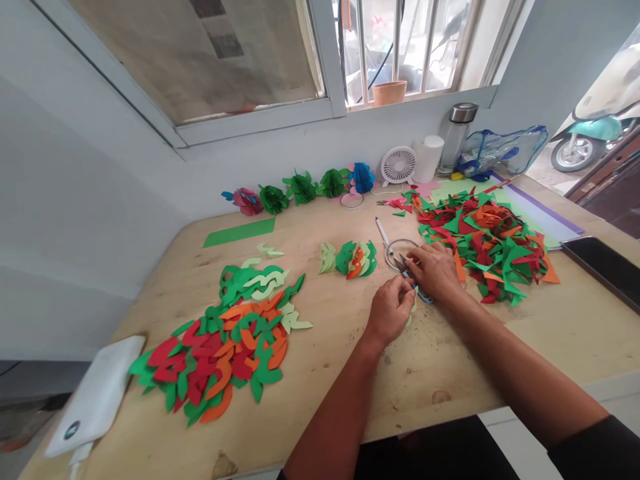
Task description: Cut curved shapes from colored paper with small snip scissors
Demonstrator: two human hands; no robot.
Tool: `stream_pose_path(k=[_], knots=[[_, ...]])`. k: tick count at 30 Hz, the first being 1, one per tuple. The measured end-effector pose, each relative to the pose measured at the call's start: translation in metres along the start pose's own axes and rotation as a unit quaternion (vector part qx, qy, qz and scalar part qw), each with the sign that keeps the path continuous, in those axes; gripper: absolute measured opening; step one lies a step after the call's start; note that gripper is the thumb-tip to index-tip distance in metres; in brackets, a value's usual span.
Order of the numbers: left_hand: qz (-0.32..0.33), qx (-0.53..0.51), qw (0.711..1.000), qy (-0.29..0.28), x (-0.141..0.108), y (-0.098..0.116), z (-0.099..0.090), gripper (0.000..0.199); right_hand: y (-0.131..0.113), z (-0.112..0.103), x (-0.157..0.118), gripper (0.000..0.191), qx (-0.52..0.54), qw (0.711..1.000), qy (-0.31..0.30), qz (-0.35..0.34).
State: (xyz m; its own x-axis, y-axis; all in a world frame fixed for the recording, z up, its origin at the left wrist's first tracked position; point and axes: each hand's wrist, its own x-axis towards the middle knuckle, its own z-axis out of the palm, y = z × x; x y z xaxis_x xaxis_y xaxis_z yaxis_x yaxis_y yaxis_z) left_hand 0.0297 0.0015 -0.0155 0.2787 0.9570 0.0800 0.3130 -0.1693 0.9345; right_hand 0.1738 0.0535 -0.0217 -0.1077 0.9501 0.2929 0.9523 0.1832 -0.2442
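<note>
My left hand (393, 309) is closed, its thumb and fingers pinching a light green paper piece (412, 312) that hangs below the fingertips. Just to the right, my right hand (435, 270) curls its fingers over a small pair of scissors (403, 265). The blades point away from me to the upper left, slightly apart, and a blue handle (425, 297) shows under the hand. Behind the fingers lie a thin round ring (395, 244) and a white pen (381, 231). Left of the hands sit folded green, orange and pale paper cutouts (356, 259) and light green cutouts (327, 258).
Curvy paper cutouts (225, 347) spread at the left, and paper scraps (500, 243) heap at the right. Paper ornaments (302, 187), a fan (399, 165) and a glass bottle (454, 141) line the wall. A phone (605, 270) and a white power bank (97, 393) lie near the edges.
</note>
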Motion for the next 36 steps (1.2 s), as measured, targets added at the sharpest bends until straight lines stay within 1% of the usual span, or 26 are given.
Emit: stream_pose_path(k=[4, 7, 15, 20, 25, 29, 33, 36], knots=[[0.000, 0.000, 1.000, 0.000, 0.000, 0.000, 0.000, 0.014, 0.000, -0.002, 0.001, 0.020, -0.008, 1.000, -0.022, -0.003], [0.002, 0.000, 1.000, -0.001, 0.000, -0.001, 0.000, 0.014, 0.000, -0.003, 0.002, 0.018, 0.001, 1.000, -0.028, 0.003], [0.023, 0.025, 0.999, 0.017, 0.000, -0.003, 0.003, 0.013, -0.004, 0.000, 0.002, 0.018, -0.014, 1.000, -0.010, 0.011], [0.029, 0.033, 0.999, 0.016, -0.001, -0.003, 0.004, 0.013, -0.006, -0.001, 0.004, 0.019, -0.018, 0.999, -0.021, 0.028], [0.031, 0.030, 0.999, 0.016, -0.001, -0.003, 0.003, 0.013, -0.006, -0.004, 0.003, 0.022, -0.024, 0.999, -0.026, 0.026], [0.034, 0.032, 0.999, 0.017, -0.001, -0.004, 0.003, 0.013, -0.005, -0.008, 0.006, 0.020, -0.003, 0.998, -0.048, 0.033], [0.038, 0.024, 0.999, 0.017, -0.001, -0.005, 0.004, 0.014, -0.004, -0.013, 0.016, 0.017, 0.016, 0.994, -0.095, 0.048], [0.038, 0.020, 0.999, 0.014, -0.001, -0.005, 0.004, 0.013, -0.004, -0.015, 0.021, 0.020, 0.003, 0.992, -0.117, 0.044]])
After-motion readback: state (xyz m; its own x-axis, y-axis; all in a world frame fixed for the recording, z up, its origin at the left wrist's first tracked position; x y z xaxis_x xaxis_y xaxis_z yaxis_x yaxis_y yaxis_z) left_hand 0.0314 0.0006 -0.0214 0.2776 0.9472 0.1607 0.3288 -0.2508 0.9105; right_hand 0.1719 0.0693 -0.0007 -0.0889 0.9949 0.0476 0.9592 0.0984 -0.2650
